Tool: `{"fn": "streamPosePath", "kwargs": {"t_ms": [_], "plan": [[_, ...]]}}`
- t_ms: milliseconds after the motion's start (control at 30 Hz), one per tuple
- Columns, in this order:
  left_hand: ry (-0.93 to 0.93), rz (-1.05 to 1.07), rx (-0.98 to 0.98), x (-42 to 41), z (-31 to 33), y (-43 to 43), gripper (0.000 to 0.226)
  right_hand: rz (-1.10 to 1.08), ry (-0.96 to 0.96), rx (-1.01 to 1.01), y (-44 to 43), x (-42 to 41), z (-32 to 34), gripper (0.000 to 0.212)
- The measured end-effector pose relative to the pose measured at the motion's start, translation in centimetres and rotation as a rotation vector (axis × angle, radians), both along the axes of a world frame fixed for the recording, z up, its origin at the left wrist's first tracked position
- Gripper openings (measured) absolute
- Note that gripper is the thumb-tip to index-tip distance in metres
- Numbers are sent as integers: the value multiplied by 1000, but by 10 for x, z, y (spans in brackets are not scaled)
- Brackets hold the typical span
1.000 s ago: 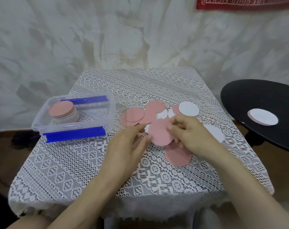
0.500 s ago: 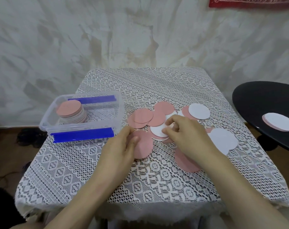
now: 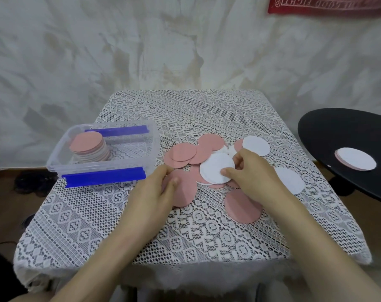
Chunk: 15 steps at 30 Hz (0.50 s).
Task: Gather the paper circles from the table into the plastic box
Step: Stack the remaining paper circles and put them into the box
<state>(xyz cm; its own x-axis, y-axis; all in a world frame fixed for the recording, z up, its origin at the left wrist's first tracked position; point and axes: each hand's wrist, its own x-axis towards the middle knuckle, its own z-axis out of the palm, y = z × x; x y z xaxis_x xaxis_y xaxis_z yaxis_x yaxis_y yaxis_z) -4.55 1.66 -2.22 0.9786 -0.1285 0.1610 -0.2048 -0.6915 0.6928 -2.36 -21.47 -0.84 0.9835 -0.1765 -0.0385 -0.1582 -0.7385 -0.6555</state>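
One stack sits in the plastic box (image 3: 102,149). Many paper circles (image 3: 185,154) remain on the worktop (image 3: 141,225). Left hand (image 3: 154,192) grip clamped on a pink circle (image 3: 185,190); right hand (image 3: 252,171) grip on a white circle (image 3: 215,168).

Right hand (image 3: 253,174) pinching white circle (image 3: 216,168) at its edge, lifted over the pink/white scatter on lace-covered counter (image 3: 185,236). Left hand (image 3: 156,192) grip on pink circle (image 3: 185,188). Plastic box (image 3: 102,153) at left, touching neither hand, with stack of circles (image 3: 89,149) inside. Black round table (image 3: 348,136) at right carrying more circles (image 3: 356,161).
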Motion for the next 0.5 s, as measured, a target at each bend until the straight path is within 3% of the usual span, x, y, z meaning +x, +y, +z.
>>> {"fn": "streamPosePath", "kwargs": {"t_ms": [200,333,500], "plan": [[15,2,41,7,2,-13,11,-11,-86,-38,-20,-4,-6,10],[26,-6,26,11,2,-18,13,17,-194,156,-27,-6,0,14],[78,-53,-132,8,1,-17,19,243,-93,288,-11,-11,-5,10]]}}
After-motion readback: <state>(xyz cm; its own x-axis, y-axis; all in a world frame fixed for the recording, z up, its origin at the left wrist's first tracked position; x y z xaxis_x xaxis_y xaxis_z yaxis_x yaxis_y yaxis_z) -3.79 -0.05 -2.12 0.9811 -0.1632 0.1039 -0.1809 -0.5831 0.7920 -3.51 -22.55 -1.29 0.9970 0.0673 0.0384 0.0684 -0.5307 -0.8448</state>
